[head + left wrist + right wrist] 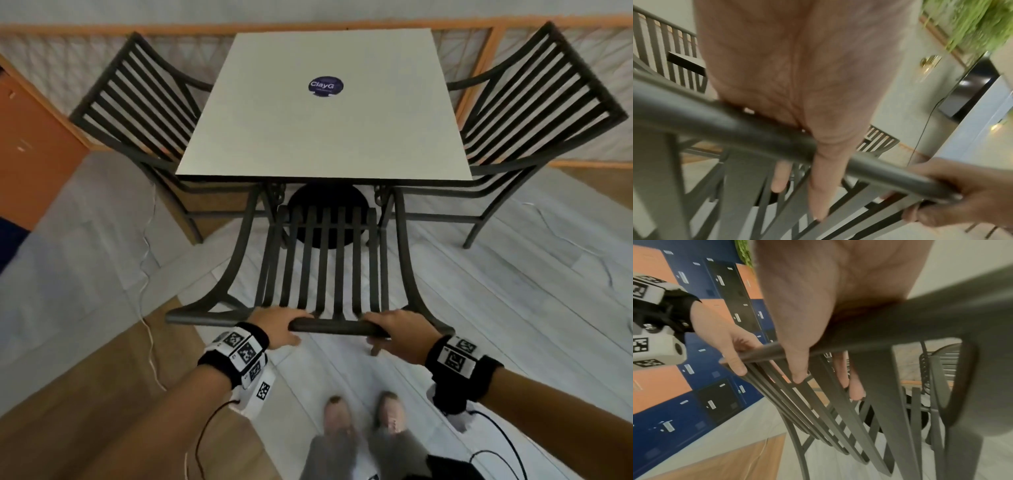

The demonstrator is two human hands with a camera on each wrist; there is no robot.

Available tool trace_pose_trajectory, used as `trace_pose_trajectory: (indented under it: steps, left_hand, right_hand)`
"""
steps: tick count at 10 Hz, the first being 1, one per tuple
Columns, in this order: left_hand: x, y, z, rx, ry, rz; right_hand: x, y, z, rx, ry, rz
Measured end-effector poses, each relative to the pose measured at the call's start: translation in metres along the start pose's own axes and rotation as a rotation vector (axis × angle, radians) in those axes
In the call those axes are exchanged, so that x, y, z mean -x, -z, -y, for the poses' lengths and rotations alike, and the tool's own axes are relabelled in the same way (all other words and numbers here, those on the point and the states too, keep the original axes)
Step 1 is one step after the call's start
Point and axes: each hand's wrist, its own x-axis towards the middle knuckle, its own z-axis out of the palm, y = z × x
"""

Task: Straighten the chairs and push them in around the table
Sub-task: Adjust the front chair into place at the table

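A dark metal slatted chair (325, 260) stands in front of me with its seat partly under the near edge of the square white table (322, 137). My left hand (279, 323) grips the left part of its top rail (337, 327), and my right hand (397, 330) grips the right part. Fingers of both hands curl over the rail, thumbs underneath. In the left wrist view my left hand (803, 162) wraps the rail (725, 120); in the right wrist view my right hand (803, 344) wraps the rail (900, 322). Two more matching chairs sit at the table's left side (133, 106) and right side (541, 102).
A round dark table base (329, 219) shows under the table. A white cable (147, 274) runs across the floor on the left. Orange and blue lockers (694, 353) line the left wall. A lattice railing (51, 58) runs behind the table. My feet (363, 414) stand just behind the chair.
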Motion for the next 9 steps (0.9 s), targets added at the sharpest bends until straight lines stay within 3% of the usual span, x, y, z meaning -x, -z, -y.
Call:
trace_pose_trajectory:
  steps: [1,2,5,8,9]
  left_hand:
    - [-0.007,-0.011,0.01,-0.134,0.112,-0.153]
    - [-0.009,-0.018,0.011,-0.194,0.148,-0.202]
    - [0.0,-0.037,0.007,-0.184,0.148,-0.212]
    - [0.013,-0.028,0.004,-0.029,0.094,-0.175]
    - [0.023,-0.031,0.01,0.151,0.026,-0.242]
  right_hand:
    - [0.0,-0.004,0.0,0.104,-0.011,-0.074]
    - [0.001,-0.007,0.001,0.148,-0.02,-0.106]
    - [0.017,-0.014,0.005,0.21,0.008,-0.129]
    - [0.019,0.007,0.0,0.096,0.08,-0.026]
    - [0.025,0.05,-0.011,0.028,0.075,-0.139]
